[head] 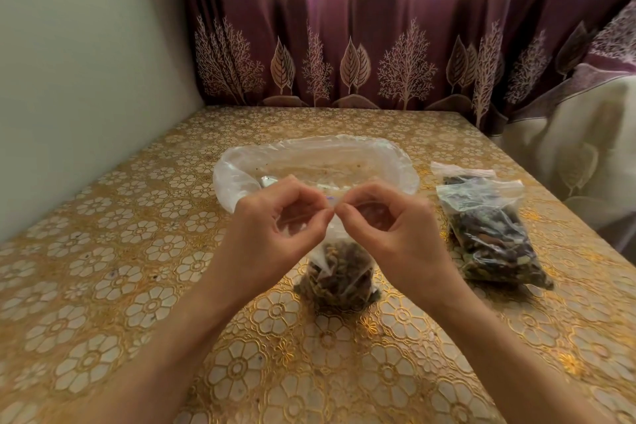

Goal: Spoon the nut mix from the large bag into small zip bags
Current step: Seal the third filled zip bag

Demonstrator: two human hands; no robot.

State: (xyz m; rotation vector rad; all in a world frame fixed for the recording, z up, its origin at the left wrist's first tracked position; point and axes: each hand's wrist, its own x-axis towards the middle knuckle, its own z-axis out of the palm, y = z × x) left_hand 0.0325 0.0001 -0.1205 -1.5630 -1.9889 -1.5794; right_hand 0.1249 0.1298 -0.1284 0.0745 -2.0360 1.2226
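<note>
Zip bag: a small clear bag [339,272] stands at the frame's centre, its lower half packed with dark brown and greenish nut mix, its upper part empty film rising to the hands.
Left hand: the hand [278,231] has thumb and forefinger curled into a ring and pinches the bag's top edge; the other fingers are curled behind.
Right hand: the hand [389,227] mirrors it, thumb and forefinger pinching the same top edge; the two pinches touch at the middle.
Large bag: a wide, cloudy plastic bag [309,162] lies open at 12 o'clock from the zip bag, just behind the hands, rim rolled outward; crumbs cling to its inner wall.
Spoon: a metal tip [267,180] shows at the large bag's left side, at 11 o'clock from the left hand.
Filled bags: two clear bags [495,234] of the same dark mix lie at 3 o'clock, one overlapping the other, apart from the hands.
Table: a gold floral cloth [103,251] covers it.
</note>
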